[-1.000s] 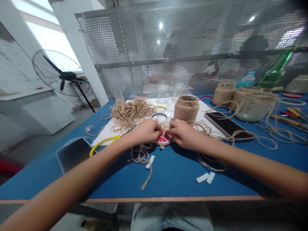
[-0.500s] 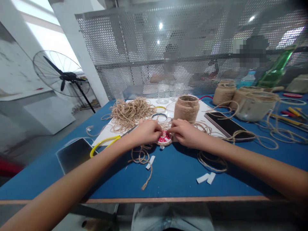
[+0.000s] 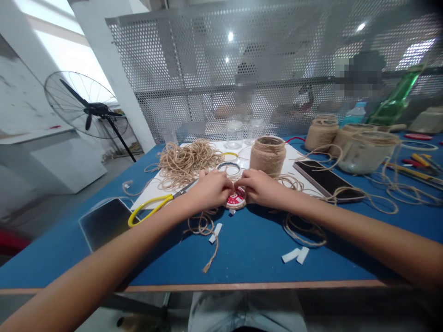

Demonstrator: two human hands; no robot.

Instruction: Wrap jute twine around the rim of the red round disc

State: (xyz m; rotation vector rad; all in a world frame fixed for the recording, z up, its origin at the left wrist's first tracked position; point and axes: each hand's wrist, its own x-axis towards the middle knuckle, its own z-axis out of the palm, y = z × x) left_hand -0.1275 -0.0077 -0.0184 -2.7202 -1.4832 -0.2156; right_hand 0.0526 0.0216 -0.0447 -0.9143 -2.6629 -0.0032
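Observation:
A red-and-white jar lid with twine along its rim lies on the blue table between my hands. My left hand is closed, its fingertips pressed to the lid's left and far side. From the right, my right hand is closed with curled fingers at the lid's far right edge. The fingertips partly cover the lid. Just beyond stand a twine-wrapped jar and a ring-shaped lid. Yellow-handled scissors lie partly under my left forearm.
A heap of loose twine rests on white paper at the back left. A phone, wrapped jars and a green bottle are on the right. White strips lie near the front. A perforated metal screen stands behind.
My right hand has shifted slightly left, its fingers now curled over the lid's far edge near my left fingertips. The left hand stays almost in place.

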